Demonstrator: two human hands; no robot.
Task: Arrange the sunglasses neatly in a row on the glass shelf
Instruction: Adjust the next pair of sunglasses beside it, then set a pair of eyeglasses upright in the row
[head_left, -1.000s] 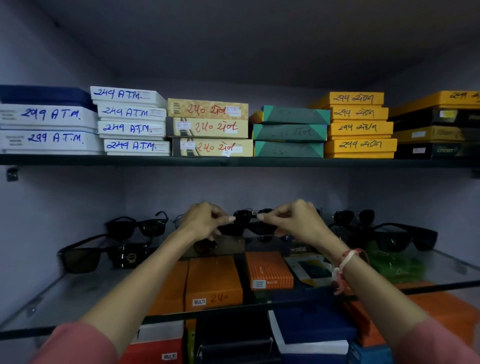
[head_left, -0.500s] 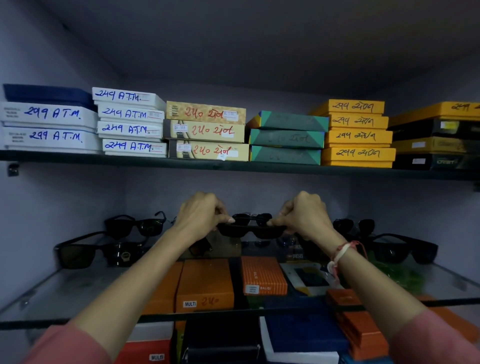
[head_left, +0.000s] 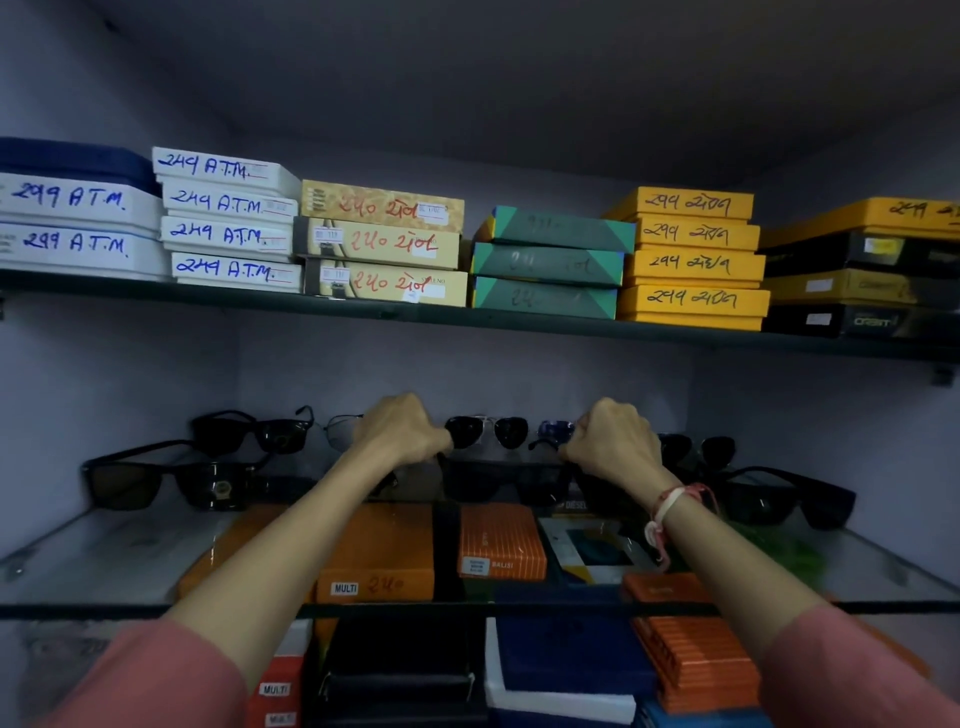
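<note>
A dark pair of sunglasses (head_left: 498, 480) sits at the middle of the glass shelf (head_left: 104, 561), in the near row, between the person's two hands. The left hand (head_left: 402, 431) is curled closed at the pair's left end and the right hand (head_left: 613, 441) is curled closed at its right end; each seems to pinch a corner of the frame, though the fingers are turned away and the grip itself is hidden. Whether the pair already rests on the glass or is held just above it cannot be told.

Just behind it, in the far row, stands an aviator pair (head_left: 488, 430), and right of that a bluish pair (head_left: 556, 431), partly hidden by the right hand. Farther left are a black pair (head_left: 254, 431) at the back and a larger black pair (head_left: 166, 480) in front. At the right end lie another black pair (head_left: 784, 499) and, behind it, a round-lensed pair (head_left: 696, 449). Boxes (head_left: 384, 551) show through the glass from the shelf below, and stacked boxes (head_left: 384, 241) fill the shelf above.

The step in hand looks like setting this middle pair into the near row. The next move probably calls for squaring it with the shelf's front edge, in line with the front pairs on either side, then letting go with both hands without nudging the aviators behind.
</note>
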